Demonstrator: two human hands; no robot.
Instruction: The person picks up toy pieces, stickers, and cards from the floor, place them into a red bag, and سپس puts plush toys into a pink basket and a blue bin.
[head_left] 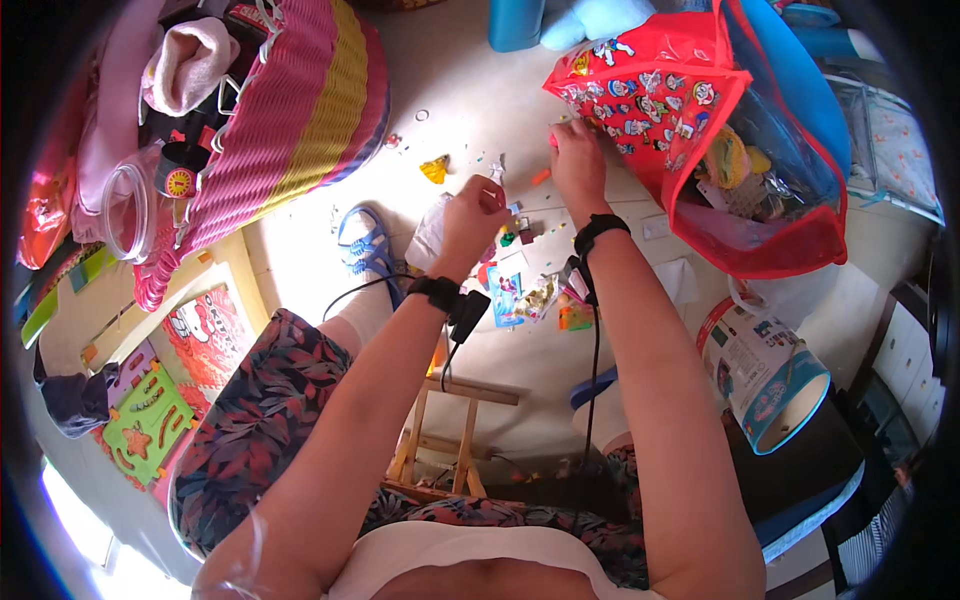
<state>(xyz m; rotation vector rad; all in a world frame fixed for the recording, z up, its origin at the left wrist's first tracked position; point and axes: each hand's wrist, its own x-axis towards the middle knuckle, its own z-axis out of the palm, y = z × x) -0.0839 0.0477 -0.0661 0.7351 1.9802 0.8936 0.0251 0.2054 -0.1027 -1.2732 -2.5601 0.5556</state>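
Observation:
My left hand (476,222) is over the scattered small items, its fingers curled together. Something small and pale shows at the fingertips, too small to name. Farther forward, my right hand (579,168) pinches a small pinkish-red piece (554,141) beside the red bag. On the floor below the hands lie a blue picture card (506,296), a crumpled gold wrapper (537,298), an orange piece (541,177) and several tiny coloured bits. A whitish sheet or bag (428,236) lies partly behind my left hand. A yellow piece (434,170) sits off to the left.
A striped woven basket (310,100) full of things stands at left. On the right are an open red cartoon-print bag (640,110) and a tipped cardboard tub (765,375). A wooden stool (465,440) is close to my legs; my sandalled foot (362,245) is beside the pile.

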